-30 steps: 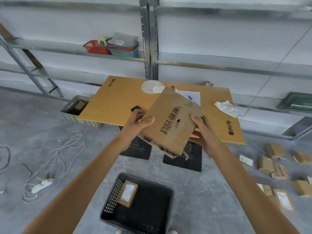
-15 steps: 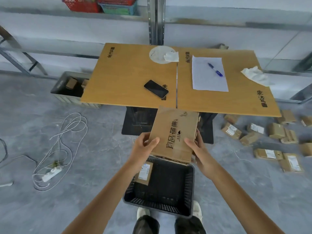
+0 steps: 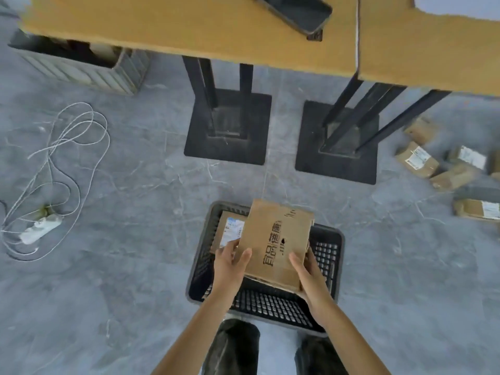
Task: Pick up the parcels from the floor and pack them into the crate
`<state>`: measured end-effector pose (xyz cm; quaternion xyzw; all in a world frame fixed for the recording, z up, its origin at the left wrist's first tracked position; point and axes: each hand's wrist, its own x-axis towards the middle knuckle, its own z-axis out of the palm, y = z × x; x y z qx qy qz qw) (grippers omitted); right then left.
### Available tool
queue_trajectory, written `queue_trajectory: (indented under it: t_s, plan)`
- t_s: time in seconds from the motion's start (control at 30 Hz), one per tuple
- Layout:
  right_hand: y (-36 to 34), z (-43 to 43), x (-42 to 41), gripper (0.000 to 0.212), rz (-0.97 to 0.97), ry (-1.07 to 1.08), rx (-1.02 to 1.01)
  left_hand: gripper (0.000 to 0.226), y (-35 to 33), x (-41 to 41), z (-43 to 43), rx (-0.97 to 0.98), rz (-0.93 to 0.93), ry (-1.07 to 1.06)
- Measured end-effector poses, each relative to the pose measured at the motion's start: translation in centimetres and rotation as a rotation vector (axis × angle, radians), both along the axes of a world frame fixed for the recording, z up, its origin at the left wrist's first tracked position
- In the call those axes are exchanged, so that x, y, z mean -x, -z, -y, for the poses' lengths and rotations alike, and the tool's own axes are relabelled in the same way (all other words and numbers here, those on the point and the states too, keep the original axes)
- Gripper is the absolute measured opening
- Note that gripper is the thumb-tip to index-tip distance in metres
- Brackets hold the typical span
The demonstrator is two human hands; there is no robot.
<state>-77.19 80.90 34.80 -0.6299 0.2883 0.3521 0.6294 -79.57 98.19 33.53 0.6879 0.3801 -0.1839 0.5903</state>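
Brown and flat, the cardboard parcel with black printed characters [image 3: 276,239] is held between both hands above the black plastic lattice crate [image 3: 328,255], which stands on the grey stone floor [image 3: 135,266] at the near middle of the scene. The parcel is tilted, its printed face turned up and its far edge over the crate's far rim; whether it touches the crate cannot be told. Both bare forearms reach forward from the near edge and converge on it. The left hand [image 3: 230,266] grips the near left side, thumb laid along the printed face and fingers [image 3: 230,246] curled round the edge and under it. The right hand [image 3: 308,274] takes the near right corner the same way, thumb on top, fingers [image 3: 311,259] wrapped behind the right edge, so each hand pinches the cardboard between thumb and fingers. Inside the crate, at its far left, lies a small brown parcel with a white label [image 3: 230,228], partly covered by the held one. Loose brown labelled parcels [image 3: 416,159] lie scattered on the floor at the far right. Across the far side runs a yellow wooden worktop [image 3: 189,25] carrying a black phone [image 3: 297,12], on black square pedestal bases [image 3: 227,125]. A grey ribbed bin [image 3: 81,71] sits at the far left, and a white coiled cable with a power strip [image 3: 40,228] lies on the left.
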Motion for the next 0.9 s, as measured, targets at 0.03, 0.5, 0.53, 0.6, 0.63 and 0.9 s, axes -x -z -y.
queue_trajectory:
  t_s: [0.03,0.5,0.53,0.6,0.63,0.9]
  plan:
    - [2.4,0.3,0.8,0.045,-0.067,0.004,0.008,0.044,2.7,0.5,0.1,-0.008,-0.056,0.042]
    - [32.8,1.4,-0.1,0.07,-0.229,-0.076,0.1,0.041,30.3,0.0,4.0,0.393,-0.434,-0.769]
    - [34.1,0.9,-0.1,0.072,-0.2,-0.104,0.175,0.042,31.1,-0.1,4.4,0.402,-0.448,-0.839]
    - [36.1,0.0,0.2,0.068,-0.123,-0.16,0.333,0.044,32.7,-0.3,5.0,0.41,-0.48,-0.957]
    - [36.8,-0.3,0.4,0.064,-0.09,-0.174,0.392,0.044,33.5,-0.3,4.9,0.419,-0.478,-0.995]
    - [39.7,-0.6,-1.0,0.065,-0.19,-0.543,0.562,0.046,37.0,1.2,1.1,0.457,-0.519,-0.778]
